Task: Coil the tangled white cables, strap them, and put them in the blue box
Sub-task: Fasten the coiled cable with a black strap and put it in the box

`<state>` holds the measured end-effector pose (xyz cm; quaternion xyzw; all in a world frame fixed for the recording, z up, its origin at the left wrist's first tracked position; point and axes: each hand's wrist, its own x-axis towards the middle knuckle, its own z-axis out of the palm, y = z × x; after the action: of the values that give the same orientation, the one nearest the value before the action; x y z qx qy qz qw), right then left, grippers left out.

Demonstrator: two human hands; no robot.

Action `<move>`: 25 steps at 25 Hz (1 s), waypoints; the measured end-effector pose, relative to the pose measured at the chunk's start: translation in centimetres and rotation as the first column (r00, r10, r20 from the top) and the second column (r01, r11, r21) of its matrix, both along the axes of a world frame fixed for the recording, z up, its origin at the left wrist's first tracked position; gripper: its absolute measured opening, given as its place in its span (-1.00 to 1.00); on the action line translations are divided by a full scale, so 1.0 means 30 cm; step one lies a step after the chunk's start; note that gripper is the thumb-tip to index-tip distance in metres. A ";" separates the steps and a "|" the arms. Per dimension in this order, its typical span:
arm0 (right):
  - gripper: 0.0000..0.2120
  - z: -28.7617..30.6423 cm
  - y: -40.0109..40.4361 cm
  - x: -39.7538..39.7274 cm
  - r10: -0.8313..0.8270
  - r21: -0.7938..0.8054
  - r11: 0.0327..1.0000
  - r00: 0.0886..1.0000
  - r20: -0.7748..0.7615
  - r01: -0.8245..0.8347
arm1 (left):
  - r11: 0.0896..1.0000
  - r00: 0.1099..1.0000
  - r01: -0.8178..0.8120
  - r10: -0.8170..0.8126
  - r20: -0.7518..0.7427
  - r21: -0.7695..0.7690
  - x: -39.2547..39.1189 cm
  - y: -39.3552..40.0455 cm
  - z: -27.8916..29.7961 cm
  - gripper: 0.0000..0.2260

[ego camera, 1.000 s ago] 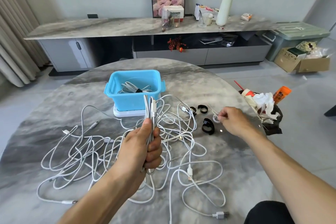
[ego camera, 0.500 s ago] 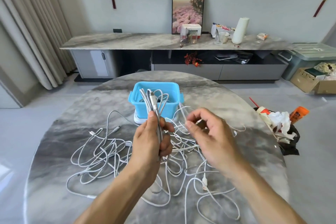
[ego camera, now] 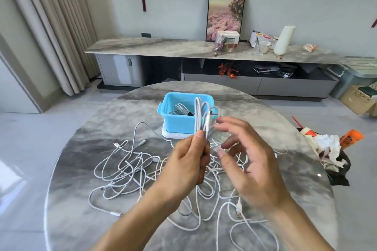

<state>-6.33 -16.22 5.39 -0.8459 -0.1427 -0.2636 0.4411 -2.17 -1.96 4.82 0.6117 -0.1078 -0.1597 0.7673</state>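
Observation:
My left hand [ego camera: 191, 161] grips a folded bundle of white cable [ego camera: 201, 114] upright in front of the blue box [ego camera: 179, 124]. My right hand [ego camera: 251, 165] hovers just right of the bundle with fingers spread and blurred; whether a strand runs between its thumb and fingers is unclear. Loose white cables [ego camera: 126, 167] lie tangled over the round marble table [ego camera: 98, 132], under and around both hands. Inside the box lies one coiled, strapped cable [ego camera: 181, 109]. The black straps are hidden.
The box stands on a white lid [ego camera: 169, 135] at the table's far middle. A black bag of rubbish with an orange bottle [ego camera: 330, 149] sits by the table's right edge. A long low cabinet [ego camera: 204, 49] runs along the far wall.
My right hand came back from the right side of the table to the bundle. The left hand raised the bundle, and my view tilted up and away.

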 end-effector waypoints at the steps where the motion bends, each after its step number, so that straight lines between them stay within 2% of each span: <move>1: -0.60 -0.005 -0.009 0.001 0.015 -0.086 0.996 1.000 0.003 -0.015 | 0.999 1.000 0.022 -0.023 0.012 0.026 -0.002 -0.003 -0.003 -0.65; 2: -0.63 -0.013 -0.017 0.007 0.001 -0.120 0.993 1.000 -0.024 -0.004 | 0.998 0.999 0.033 -0.034 0.020 0.050 -0.001 -0.007 -0.009 -0.65; 4: -0.71 -0.019 -0.019 0.012 -0.081 -0.067 0.995 0.995 -0.056 0.077 | 0.994 0.998 0.041 -0.047 0.050 0.105 0.000 -0.019 -0.024 -0.65; 7: -0.75 -0.031 -0.015 0.002 -0.235 -0.037 0.971 0.972 0.019 0.235 | 0.988 0.992 0.045 -0.063 0.112 0.150 -0.001 -0.033 -0.039 -0.65; 8: -0.78 -0.037 -0.014 0.001 -0.238 -0.044 0.971 0.971 -0.010 0.237 | 0.986 0.990 0.039 -0.060 0.130 0.160 0.002 -0.034 -0.040 -0.65; 9: -0.83 -0.040 -0.011 0.004 -0.201 -0.012 0.979 0.972 -0.123 0.202 | 0.984 0.986 0.026 -0.054 0.155 0.178 0.007 -0.033 -0.042 -0.65; 10: -0.87 -0.035 -0.001 0.005 -0.102 0.089 0.987 0.953 -0.286 0.133 | 0.979 0.981 0.008 -0.047 0.188 0.205 0.014 -0.031 -0.046 -0.65; 11: -0.88 -0.029 0.004 0.008 0.023 0.228 0.970 0.905 -0.424 0.082 | 0.973 0.976 -0.007 -0.044 0.215 0.230 0.020 -0.029 -0.050 -0.64; 13: -0.82 -0.020 -0.010 0.012 0.184 0.439 0.891 0.793 -0.580 0.115 | 0.967 0.968 -0.012 -0.052 0.245 0.255 0.027 -0.024 -0.059 -0.60; 15: -0.81 -0.002 -0.033 0.014 0.260 0.503 0.848 0.696 -0.670 0.167 | 0.959 0.960 -0.013 -0.068 0.272 0.283 0.028 -0.023 -0.066 -0.57; 18: -0.78 -0.001 -0.059 0.007 0.305 0.463 0.877 0.595 -0.744 0.130 | 0.947 0.954 -0.016 -0.082 0.289 0.322 0.024 -0.024 -0.067 -0.60; 20: -0.84 0.006 -0.073 0.005 0.273 0.407 0.909 0.615 -0.740 0.086 | 0.941 0.949 -0.060 -0.049 0.310 0.334 0.024 -0.020 -0.061 -0.62; 22: -0.85 0.027 -0.108 0.004 0.226 0.394 0.917 0.738 -0.635 0.058 | 0.937 0.950 -0.131 0.025 0.311 0.323 0.028 -0.012 -0.051 -0.62; 24: -0.85 0.051 -0.142 -0.004 0.316 0.562 0.826 0.856 -0.409 -0.037 | 0.945 0.969 -0.126 0.053 0.241 0.301 0.039 0.001 -0.043 -0.59; 25: -0.78 0.052 -0.142 -0.011 0.382 0.634 0.764 0.873 -0.301 -0.116 | 0.950 0.979 -0.101 0.042 0.200 0.296 0.041 0.004 -0.039 -0.58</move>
<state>-6.66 -20.49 6.94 -0.6714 -0.0692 -0.0473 0.7364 -0.95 -1.85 3.64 0.7388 -0.1329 -0.0868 0.6550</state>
